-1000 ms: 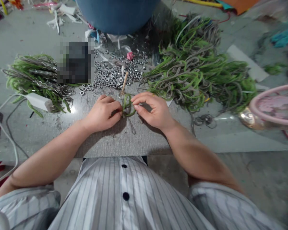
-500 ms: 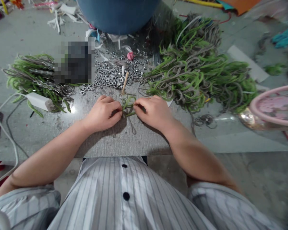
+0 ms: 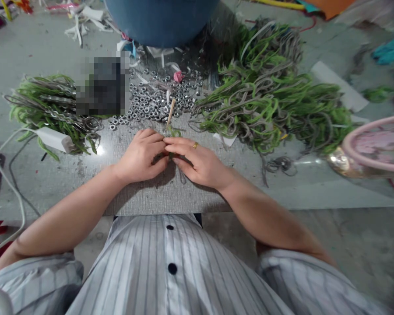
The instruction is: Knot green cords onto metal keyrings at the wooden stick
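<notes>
My left hand and my right hand meet over the front of the table, fingertips touching. Both are closed in a pinch on a small green and grey cord, partly hidden behind the fingers. A grey end of it hangs down below my right fingertips. Just beyond the fingers a thin wooden stick lies at a slant. Many loose metal nuts are scattered past it. On the right lies a large heap of green and grey cords.
A blue tub stands at the back. At left, a bundle of cords with metal chains lies beside a white adapter and its cable. A pink-rimmed object sits at right. Paper scraps litter the far left.
My right hand has moved left, so its fingers now meet those of my left hand. The cord loop is more covered. My left hand has barely moved.
</notes>
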Demonstrator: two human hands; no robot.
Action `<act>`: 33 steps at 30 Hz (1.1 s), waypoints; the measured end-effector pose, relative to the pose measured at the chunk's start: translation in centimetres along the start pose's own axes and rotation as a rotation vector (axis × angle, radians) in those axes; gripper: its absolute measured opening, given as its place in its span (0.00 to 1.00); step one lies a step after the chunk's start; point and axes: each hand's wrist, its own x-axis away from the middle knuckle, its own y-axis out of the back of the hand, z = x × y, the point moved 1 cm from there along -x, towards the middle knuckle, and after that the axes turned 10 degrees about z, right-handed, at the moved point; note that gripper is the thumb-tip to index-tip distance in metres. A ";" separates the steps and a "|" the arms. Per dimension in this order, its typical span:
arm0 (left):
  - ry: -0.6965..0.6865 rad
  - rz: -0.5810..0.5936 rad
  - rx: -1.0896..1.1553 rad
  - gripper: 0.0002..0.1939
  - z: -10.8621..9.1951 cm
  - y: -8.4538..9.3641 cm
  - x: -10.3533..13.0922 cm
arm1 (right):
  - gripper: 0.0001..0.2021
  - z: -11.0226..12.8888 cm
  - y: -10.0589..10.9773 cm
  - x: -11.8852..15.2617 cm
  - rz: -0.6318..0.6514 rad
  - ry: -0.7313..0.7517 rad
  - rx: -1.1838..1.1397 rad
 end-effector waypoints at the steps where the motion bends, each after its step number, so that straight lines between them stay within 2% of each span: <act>1: -0.008 -0.013 0.001 0.09 0.0 0.0 0.0 | 0.16 0.0 -0.1 0.0 0.011 -0.010 -0.003; 4: -0.010 -0.039 0.030 0.08 0.1 -0.2 0.2 | 0.14 -0.2 -0.3 0.1 0.005 -0.058 0.009; 10: -0.005 -0.057 0.078 0.07 0.3 -0.5 0.3 | 0.07 -0.5 -0.1 0.1 -0.102 -0.061 0.066; 14: 0.007 -0.073 0.101 0.06 0.4 -0.5 0.2 | 0.05 -0.5 0.2 -0.1 -0.219 -0.043 0.053; 19: 0.078 -0.123 0.163 0.06 0.4 -0.3 0.2 | 0.06 -0.6 1.6 0.2 -0.351 -0.102 0.086; 21: 0.116 -0.146 0.192 0.06 0.4 -0.3 0.3 | 0.06 -0.6 2.1 0.4 -0.319 -0.106 0.118; 25: 0.154 -0.176 0.229 0.05 0.5 -0.3 0.3 | 0.07 -0.8 2.3 0.4 -0.174 -0.110 0.168; 33: 0.155 -0.171 0.230 0.04 0.6 -0.5 0.4 | 0.08 -1.8 1.2 0.4 0.044 -0.257 0.321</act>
